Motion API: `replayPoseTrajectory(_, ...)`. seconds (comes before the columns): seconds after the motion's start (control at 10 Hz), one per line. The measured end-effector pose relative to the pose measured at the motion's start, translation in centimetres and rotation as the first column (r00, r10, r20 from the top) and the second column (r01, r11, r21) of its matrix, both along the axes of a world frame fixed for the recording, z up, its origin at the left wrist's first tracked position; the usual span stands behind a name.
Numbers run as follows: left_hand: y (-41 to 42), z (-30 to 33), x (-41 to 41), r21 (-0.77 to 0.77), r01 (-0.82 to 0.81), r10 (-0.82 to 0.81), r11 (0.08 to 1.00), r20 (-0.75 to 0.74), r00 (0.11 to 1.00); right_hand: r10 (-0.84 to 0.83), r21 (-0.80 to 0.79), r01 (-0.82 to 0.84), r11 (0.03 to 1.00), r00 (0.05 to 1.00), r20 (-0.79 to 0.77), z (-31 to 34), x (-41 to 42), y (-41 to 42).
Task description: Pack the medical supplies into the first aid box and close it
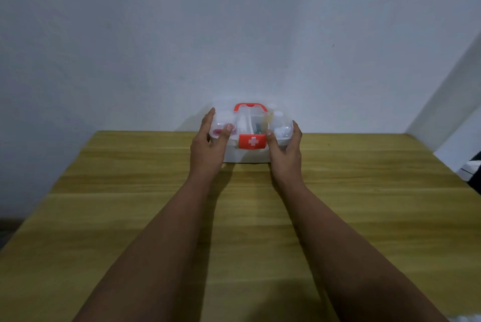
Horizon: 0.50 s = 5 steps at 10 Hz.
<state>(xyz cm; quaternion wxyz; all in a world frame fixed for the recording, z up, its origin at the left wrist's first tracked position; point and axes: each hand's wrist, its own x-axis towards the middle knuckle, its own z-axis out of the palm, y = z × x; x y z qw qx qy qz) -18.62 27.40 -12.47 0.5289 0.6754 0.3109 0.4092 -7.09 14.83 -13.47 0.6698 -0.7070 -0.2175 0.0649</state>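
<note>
The clear plastic first aid box with red latch (252,139) sits at the wooden table's (130,204) far edge — lid down, blurred supplies inside; left hand (208,145) and right hand (285,149) grip its sides.

dim, soft focus; wide-angle bending at edges; faint shadows under the forearms.

No words or numbers can be read. The one sign is a white cross on the red latch (252,141) of the box (244,155), just left of the right hand (285,151).
</note>
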Motion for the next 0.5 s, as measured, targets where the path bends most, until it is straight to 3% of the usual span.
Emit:
replayPoseTrajectory(0.2,-0.6,0.6,-0.3,-0.129,-0.026,0.015,0.991,-0.084,0.996,0.09,-0.056,-0.094,0.994,0.993,-0.073,1.6,0.1,-1.3)
replayPoseTrajectory(0.3,-1.1,2.8,-0.8,-0.156,-0.003,-0.023,0.988,-0.163,0.986,0.115,-0.17,-0.129,0.977,0.989,-0.087,3.4,0.6,-2.2)
replayPoseTrajectory(0.4,-1.5,5.4,-1.2,-0.116,-0.058,0.031,0.992,-0.223,0.974,0.135,-0.238,-0.152,0.959,0.987,-0.085,5.9,0.7,-3.1)
replayPoseTrajectory(0.5,-3.7,7.4,-2.8,0.045,-0.063,0.072,0.997,-0.252,0.965,0.103,-0.105,-0.114,0.988,0.989,-0.107,8.3,-1.1,-4.7)
